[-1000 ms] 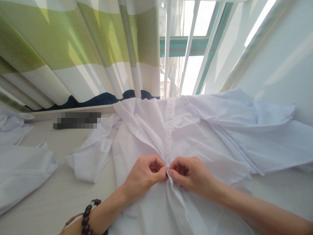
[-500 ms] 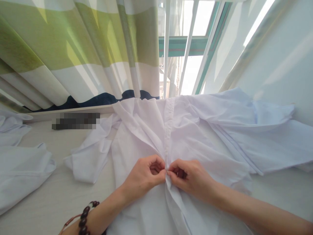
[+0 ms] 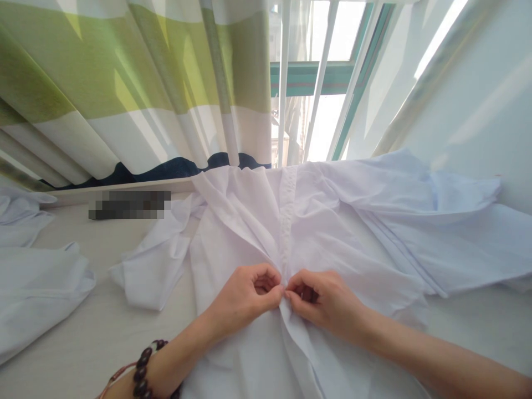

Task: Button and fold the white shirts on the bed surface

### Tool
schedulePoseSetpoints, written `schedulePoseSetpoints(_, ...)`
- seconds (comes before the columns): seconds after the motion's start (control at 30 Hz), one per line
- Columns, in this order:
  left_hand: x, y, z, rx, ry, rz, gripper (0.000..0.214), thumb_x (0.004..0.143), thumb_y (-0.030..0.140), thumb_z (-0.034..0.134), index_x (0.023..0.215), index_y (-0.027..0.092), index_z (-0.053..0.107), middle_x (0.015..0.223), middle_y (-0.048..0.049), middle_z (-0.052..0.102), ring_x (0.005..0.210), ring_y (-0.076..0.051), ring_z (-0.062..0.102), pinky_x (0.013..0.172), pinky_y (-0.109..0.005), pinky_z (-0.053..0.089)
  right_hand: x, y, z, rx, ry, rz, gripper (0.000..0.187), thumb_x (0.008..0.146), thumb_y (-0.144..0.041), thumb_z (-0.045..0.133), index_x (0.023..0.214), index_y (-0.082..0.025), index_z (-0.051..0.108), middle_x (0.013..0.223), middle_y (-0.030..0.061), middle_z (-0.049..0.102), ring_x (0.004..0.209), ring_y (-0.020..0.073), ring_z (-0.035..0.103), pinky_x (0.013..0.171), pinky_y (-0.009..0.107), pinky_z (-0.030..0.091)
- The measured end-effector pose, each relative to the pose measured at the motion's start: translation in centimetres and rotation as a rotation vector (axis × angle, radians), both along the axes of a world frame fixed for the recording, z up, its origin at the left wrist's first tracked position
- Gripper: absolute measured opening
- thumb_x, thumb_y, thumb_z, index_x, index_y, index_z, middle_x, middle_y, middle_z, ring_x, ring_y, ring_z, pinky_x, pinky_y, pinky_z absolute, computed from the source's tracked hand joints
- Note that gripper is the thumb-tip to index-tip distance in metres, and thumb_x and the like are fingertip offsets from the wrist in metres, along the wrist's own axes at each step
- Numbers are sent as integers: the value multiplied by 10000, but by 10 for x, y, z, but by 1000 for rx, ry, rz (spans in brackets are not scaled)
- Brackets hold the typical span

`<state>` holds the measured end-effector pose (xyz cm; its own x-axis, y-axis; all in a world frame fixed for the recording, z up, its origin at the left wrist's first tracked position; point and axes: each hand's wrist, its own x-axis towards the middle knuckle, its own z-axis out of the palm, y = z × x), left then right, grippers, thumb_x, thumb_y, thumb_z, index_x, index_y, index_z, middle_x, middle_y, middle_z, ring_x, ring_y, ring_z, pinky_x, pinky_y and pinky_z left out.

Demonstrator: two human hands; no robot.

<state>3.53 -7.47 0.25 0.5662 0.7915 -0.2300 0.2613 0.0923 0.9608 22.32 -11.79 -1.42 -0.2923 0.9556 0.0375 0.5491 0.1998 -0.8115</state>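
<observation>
A white long-sleeved garment, which looks like a shirt or coat (image 3: 245,233), lies spread in front of me with its front strip (image 3: 287,205) running down the middle. My left hand (image 3: 255,291) pinches the strip's edge from the left, thumb against fingertips. From the right, my right hand (image 3: 318,296) pinches the same spot, its fingertips almost touching those of the left. Any button between them is too small or hidden to make out. Below the hands, the front edge hangs in a loose fold. A beaded bracelet (image 3: 143,368) circles my left wrist.
More white cloth (image 3: 37,293) lies at the left. A blurred dark object (image 3: 128,205) sits near the ledge. Behind are a green and white curtain (image 3: 166,72) and white window bars (image 3: 320,66). Another folded white garment (image 3: 465,238) lies at the right.
Both hands stay at the same spot on the front strip. Their fingertips have shifted only slightly, and the cloth is almost unmoved.
</observation>
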Motion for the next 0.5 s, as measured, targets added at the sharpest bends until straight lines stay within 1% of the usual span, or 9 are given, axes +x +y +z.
schedulePoseSetpoints(0.1, 0, -1, 0, 29, 25, 9, 132, 758, 286, 656, 742, 165, 607, 713, 7, 639, 669, -126, 592, 627, -222, 465, 1, 0, -1, 9, 2, 6, 119, 855, -243, 572, 810, -189, 668, 638, -14, 652, 546, 101, 540, 536, 218, 389)
schedulePoseSetpoints(0.33, 4, -8, -1, 91, 72, 112, 140, 726, 250, 646, 663, 168, 551, 649, 11, 601, 607, -116, 548, 567, -217, 437, 1, 1, 1, 7, 6, 15, 142, 865, -269, 564, 792, -188, 656, 624, -15, 643, 533, 98, 529, 529, 220, 383)
schedulePoseSetpoints(0.5, 4, -10, -3, 151, 87, 111, 125, 741, 237, 630, 662, 171, 560, 639, 12, 603, 594, -113, 545, 549, -210, 437, 0, 1, 5, 10, -29, 36, 130, 873, -255, 545, 792, -187, 621, 607, -21, 612, 517, 92, 498, 518, 215, 359)
